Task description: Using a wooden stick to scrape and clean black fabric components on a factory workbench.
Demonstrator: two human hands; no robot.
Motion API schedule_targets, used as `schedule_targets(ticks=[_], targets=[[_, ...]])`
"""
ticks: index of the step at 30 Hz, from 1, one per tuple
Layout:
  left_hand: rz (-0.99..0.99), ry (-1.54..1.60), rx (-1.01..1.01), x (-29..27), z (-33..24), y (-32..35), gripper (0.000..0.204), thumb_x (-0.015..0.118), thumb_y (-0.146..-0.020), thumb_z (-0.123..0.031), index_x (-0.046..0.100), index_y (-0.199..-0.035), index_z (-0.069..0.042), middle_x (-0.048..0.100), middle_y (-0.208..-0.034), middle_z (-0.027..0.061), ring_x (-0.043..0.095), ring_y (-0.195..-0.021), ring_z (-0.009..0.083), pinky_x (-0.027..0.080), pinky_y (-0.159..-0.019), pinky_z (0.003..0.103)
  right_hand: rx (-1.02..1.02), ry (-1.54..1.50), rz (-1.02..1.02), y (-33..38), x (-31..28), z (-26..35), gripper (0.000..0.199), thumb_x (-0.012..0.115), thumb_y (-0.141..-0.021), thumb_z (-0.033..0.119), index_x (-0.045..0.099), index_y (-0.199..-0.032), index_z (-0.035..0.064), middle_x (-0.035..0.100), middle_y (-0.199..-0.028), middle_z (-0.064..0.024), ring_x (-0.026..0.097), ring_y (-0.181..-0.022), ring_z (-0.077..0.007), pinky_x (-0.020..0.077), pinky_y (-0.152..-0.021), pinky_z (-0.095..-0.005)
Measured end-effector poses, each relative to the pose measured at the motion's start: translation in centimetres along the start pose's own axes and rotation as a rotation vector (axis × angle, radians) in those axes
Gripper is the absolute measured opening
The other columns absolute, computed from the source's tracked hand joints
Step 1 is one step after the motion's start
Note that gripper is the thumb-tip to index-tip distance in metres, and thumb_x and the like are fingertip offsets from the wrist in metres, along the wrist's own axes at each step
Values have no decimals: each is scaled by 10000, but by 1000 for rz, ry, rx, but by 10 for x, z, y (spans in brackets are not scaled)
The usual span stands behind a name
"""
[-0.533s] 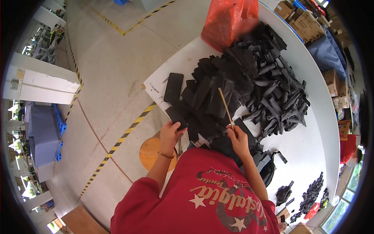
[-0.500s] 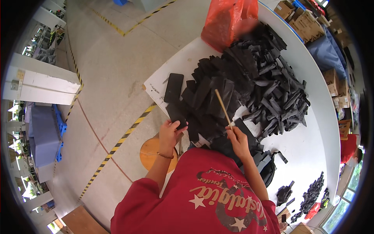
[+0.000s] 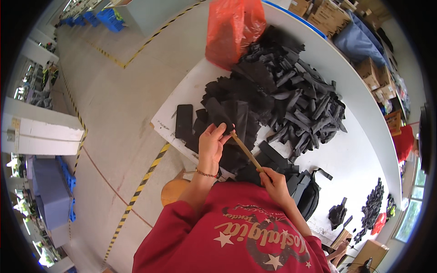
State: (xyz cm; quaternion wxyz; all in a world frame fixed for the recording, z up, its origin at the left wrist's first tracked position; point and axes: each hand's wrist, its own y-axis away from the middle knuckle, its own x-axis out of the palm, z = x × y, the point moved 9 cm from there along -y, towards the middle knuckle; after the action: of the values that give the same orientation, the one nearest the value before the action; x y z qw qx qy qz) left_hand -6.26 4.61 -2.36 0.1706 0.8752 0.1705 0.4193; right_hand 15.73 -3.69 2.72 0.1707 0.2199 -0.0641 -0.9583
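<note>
My left hand [image 3: 213, 143] pinches a small black fabric piece [image 3: 224, 117] over the near edge of the white table [image 3: 364, 150]. A thin wooden stick [image 3: 246, 151] is held near its lower end by my right hand [image 3: 274, 182]. The stick's far tip meets the fabric piece at my left fingers; whether it is inside or only against it I cannot tell. Beyond my hands lies a heap of flat black fabric pieces [image 3: 241, 113]. A flat black rectangle with rounded corners [image 3: 184, 120], like a phone, rests left of the heap.
A larger pile of narrow black strips [image 3: 309, 98] covers the table's middle, with a red plastic bag [image 3: 227, 38] behind. Close to my right arm sits a black bag-like item [image 3: 310, 200]. A round wooden stool [image 3: 174, 191] stands at left. Another person's hand [image 3: 343, 246] shows at lower right.
My left hand has risen and moved right with a black piece. The stick has swung left, its tip now at that hand. The whole view has shifted.
</note>
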Motion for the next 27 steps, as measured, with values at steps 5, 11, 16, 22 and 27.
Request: schedule_targets(ticks=[5, 11, 16, 22, 27], targets=[[26, -26, 8, 21, 14, 5, 127, 639, -875, -46, 604, -989, -3, 650, -871, 59, 643, -797, 155, 575, -811, 373, 58, -40, -82, -1, -11, -11, 205, 522, -942, 76, 606, -1112, -4, 535, -618, -6, 477, -543, -54, 381, -501, -221], [231, -373, -116, 35, 68, 49, 289, 656, -840, -8, 568, -1115, 10, 638, -997, 79, 616, -879, 133, 523, -794, 298, 24, -88, -236, -33, -13, 0, 256, 525, -929, 63, 545, -1178, 5, 577, -652, -54, 533, -577, -94, 424, -543, -250], [300, 10, -233, 66, 58, 28, 293, 618, -913, -163, 561, -1131, 25, 667, -951, 123, 654, -907, 239, 523, -796, 333, -37, 6, -105, -40, 0, 2, 262, 544, -895, 32, 547, -1156, 4, 610, -698, -135, 624, -626, -229, 483, -604, -313], [110, 88, -117, 58, 87, 28, 261, 589, -941, -208, 606, -1062, 22, 676, -878, 134, 671, -861, 280, 530, -807, 355, -41, -35, -342, -31, 4, -2, 274, 523, -907, 32, 494, -1179, 14, 602, -707, -153, 625, -630, -260, 486, -576, -346], [102, 100, -117, 67, 80, 21, 245, 606, -930, -199, 615, -1038, 21, 677, -851, 127, 677, -807, 278, 547, -781, 366, 53, 7, -252, -12, 12, -20, 138, 525, -923, 66, 536, -1047, 4, 572, -635, -106, 562, -532, -194, 447, -513, -314]])
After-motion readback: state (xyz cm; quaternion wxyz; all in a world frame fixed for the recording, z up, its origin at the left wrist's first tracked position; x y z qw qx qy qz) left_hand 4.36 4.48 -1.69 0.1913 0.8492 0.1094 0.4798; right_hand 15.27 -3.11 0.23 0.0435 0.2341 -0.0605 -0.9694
